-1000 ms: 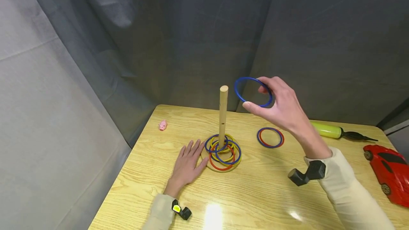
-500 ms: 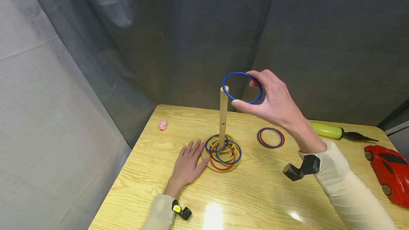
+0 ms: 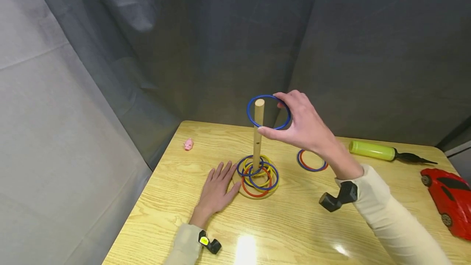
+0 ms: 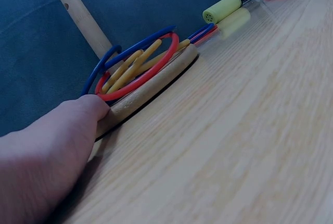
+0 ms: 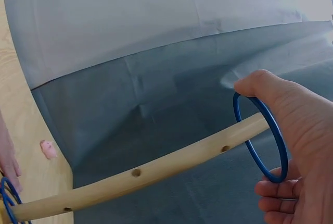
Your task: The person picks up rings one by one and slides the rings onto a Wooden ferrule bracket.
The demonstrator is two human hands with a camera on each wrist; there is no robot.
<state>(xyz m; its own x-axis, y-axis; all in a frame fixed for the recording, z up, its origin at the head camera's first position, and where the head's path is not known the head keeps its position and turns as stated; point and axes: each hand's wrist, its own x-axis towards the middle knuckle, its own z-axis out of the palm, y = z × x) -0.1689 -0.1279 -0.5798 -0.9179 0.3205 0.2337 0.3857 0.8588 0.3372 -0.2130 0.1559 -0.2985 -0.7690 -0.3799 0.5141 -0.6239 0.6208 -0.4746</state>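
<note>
A blue ring (image 3: 248, 114) is pinched between the thumb and fingers of my right hand (image 3: 299, 124), tilted around the top of the wooden post (image 3: 256, 146). In the right wrist view the post's tip (image 5: 257, 125) reaches into the ring (image 5: 278, 138). Several blue, red and yellow rings (image 3: 270, 187) lie in a loose pile around the post's foot, on its round base (image 3: 244, 193). My left hand (image 3: 217, 189) lies flat on the table with straight fingers. Its thumb touches the base's edge (image 4: 130, 109) in the left wrist view.
A blue and a red ring (image 3: 312, 169) lie stacked on the table (image 3: 294, 224), partly behind my right hand. A yellow-green pump (image 3: 371, 149) and a red toy car (image 3: 450, 201) stand at the right. A small pink pig (image 3: 188, 144) sits back left.
My right hand has carried the blue ring leftward and then down, from beside the post to around its top. My left hand has stayed in place.
</note>
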